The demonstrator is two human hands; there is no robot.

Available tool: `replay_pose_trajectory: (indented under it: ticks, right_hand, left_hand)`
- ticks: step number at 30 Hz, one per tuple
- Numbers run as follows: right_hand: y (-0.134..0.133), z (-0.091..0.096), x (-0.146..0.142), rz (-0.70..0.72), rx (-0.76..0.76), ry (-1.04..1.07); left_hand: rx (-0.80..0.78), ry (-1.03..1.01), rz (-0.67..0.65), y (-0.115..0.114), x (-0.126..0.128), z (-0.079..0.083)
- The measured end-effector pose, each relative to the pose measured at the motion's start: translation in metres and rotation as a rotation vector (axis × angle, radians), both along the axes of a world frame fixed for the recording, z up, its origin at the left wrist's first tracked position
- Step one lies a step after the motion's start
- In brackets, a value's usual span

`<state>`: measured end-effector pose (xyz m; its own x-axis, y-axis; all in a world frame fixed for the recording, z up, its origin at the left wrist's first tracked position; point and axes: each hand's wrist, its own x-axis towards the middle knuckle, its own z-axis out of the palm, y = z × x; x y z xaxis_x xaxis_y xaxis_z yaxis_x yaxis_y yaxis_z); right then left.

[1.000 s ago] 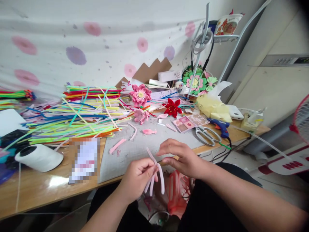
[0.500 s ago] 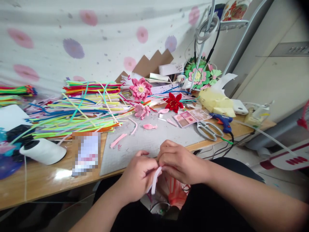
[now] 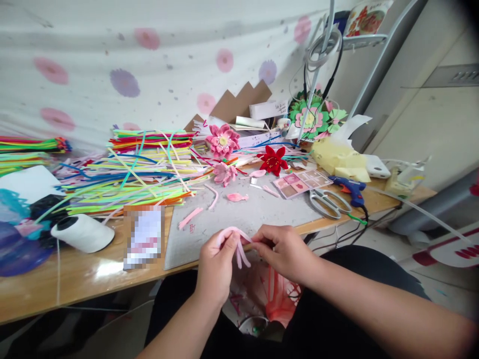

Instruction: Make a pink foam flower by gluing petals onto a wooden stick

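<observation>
Pale pink pipe cleaners point(image 3: 239, 231) arch between my hands, just over the table's front edge. My left hand point(image 3: 219, 264) pinches them between thumb and fingers, and two loose ends hang down below the thumb. My right hand point(image 3: 284, 249) is closed at the other end of the arch, fingertips pinching the strand. On the grey mat point(image 3: 179, 249) beyond my hands lie a pink petal shape point(image 3: 237, 197), a short pink piece point(image 3: 190, 218) and a curved pale pink piece point(image 3: 213, 195).
Bundles of coloured pipe cleaners point(image 3: 123, 184) fill the back left. A white thread cone point(image 3: 84, 233) lies on its side. Pink point(image 3: 223, 141) and red point(image 3: 274, 160) fuzzy flowers stand at the back. Scissors point(image 3: 329, 203), a makeup palette point(image 3: 303, 183) and a blue glue gun point(image 3: 349, 189) lie right.
My hands have moved slightly apart, and the pipe cleaners now show as an arch between them. The camera view has shifted a little to the left.
</observation>
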<state>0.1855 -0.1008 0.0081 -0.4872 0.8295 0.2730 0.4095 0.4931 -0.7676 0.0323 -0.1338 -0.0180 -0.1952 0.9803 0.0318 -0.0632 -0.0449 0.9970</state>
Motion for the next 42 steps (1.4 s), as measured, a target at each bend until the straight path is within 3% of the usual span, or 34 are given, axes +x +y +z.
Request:
replay_pose_trajectory:
  ticks: [4,7,10,15,17,20,24,28,31,33,36,39,42]
  right_hand:
    - [-0.013,-0.007,-0.009,0.041,0.244,-0.156]
    - [-0.020,-0.009,-0.013,0.146,0.322,-0.203]
    - [-0.016,-0.004,-0.005,0.193,0.216,-0.117]
    - [0.007,0.014,0.022,0.028,-0.069,0.184]
    - [0.014,0.018,0.025,-0.026,-0.068,0.261]
    - [0.014,0.018,0.018,-0.008,0.009,0.186]
    - [0.002,0.010,-0.002,-0.014,0.021,0.132]
    - [-0.007,0.004,-0.012,-0.061,-0.056,0.201]
    - [-0.007,0.005,-0.010,-0.024,0.004,0.187]
    - [-0.003,0.008,-0.004,-0.005,0.113,0.180]
    - [0.005,0.013,0.004,0.011,0.240,0.207]
    - [0.009,0.017,0.008,0.074,0.257,0.100]
    - [0.007,0.019,0.007,0.010,0.236,-0.097]
  left_hand:
    - [-0.083,-0.321,0.075,0.002,0.007,0.007]
    - [-0.092,-0.405,0.065,0.001,0.007,0.015]
    - [-0.066,-0.343,-0.015,-0.001,0.001,0.020]
    - [-0.084,-0.255,-0.127,-0.004,-0.010,0.023]
    - [-0.086,-0.216,-0.174,-0.004,-0.011,0.022]
    - [-0.057,-0.179,-0.194,-0.002,-0.008,0.018]
    - [-0.010,-0.174,-0.082,0.002,0.002,0.012]
    - [-0.014,-0.281,-0.041,0.004,0.014,0.012]
    - [-0.044,-0.360,-0.052,0.003,0.017,0.014]
    - [-0.050,-0.289,-0.067,0.002,0.014,0.016]
    - [-0.059,0.020,-0.137,0.001,0.008,0.019]
    - [-0.055,0.317,-0.231,0.001,0.007,0.025]
    - [-0.040,0.461,-0.304,0.001,0.009,0.031]
